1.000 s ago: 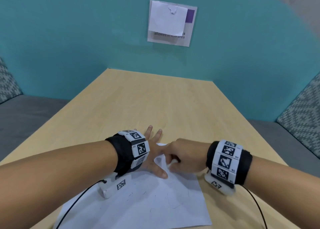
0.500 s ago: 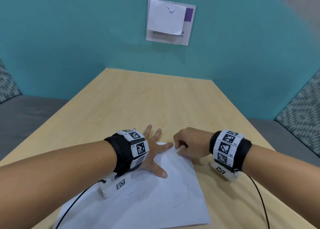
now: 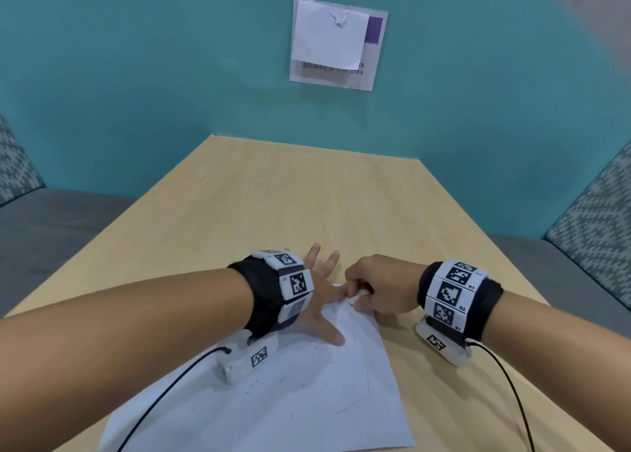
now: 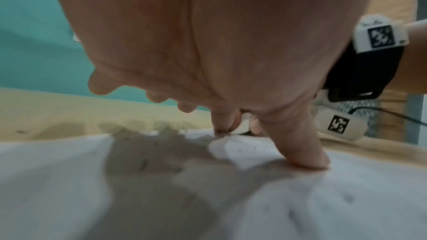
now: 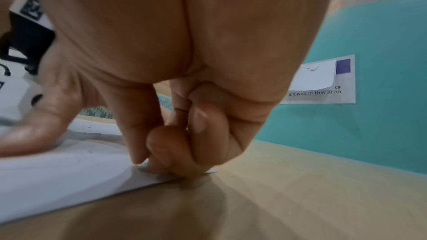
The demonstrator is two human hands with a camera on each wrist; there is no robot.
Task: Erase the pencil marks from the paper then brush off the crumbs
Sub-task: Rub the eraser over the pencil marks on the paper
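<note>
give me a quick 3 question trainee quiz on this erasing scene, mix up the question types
1. True or false: the left hand lies with fingers spread on the white sheet of paper.
2. Multiple choice: where is the right hand working the small white eraser?
A. at the sheet's near edge
B. at the sheet's far right corner
C. on the bare light wooden table, well away from the sheet
3. Fill in: short dark ____ marks remain on the nearer part of the sheet.

Key
1. True.
2. B; the right wrist view shows the fingertips at the sheet's corner.
3. pencil
</note>
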